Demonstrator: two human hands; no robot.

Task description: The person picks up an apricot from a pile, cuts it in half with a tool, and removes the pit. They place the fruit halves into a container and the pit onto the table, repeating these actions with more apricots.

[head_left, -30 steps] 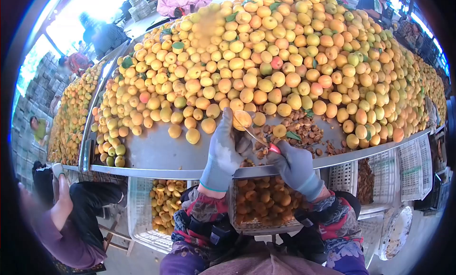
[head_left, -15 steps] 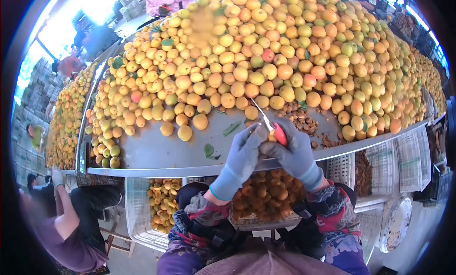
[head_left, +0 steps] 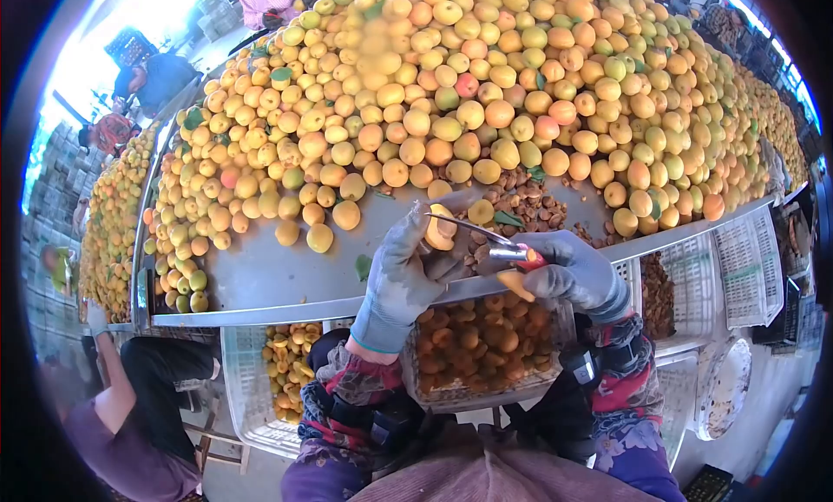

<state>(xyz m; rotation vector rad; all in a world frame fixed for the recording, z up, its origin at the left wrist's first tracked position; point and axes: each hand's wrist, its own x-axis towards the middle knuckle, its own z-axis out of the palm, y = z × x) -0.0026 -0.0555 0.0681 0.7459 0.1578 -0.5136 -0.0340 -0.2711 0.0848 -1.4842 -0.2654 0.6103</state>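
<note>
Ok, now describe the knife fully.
The knife has a slim, pointed, metallic-looking blade and a red handle, mostly hidden in the grip of the gloved right hand. Bright metal shows where blade and handle meet. It is held above the table's front part, blade pointing towards the left hand, its tip crossing in front of the fruit held there. Whether the blade touches that fruit cannot be told.

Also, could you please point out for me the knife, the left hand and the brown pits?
Knife (head_left: 491, 236): head view, on the blade, near the handle.
Left hand (head_left: 395, 281): head view, on the middle of the gloved hand.
Brown pits (head_left: 525, 203): head view, on the middle of the heap.
</note>
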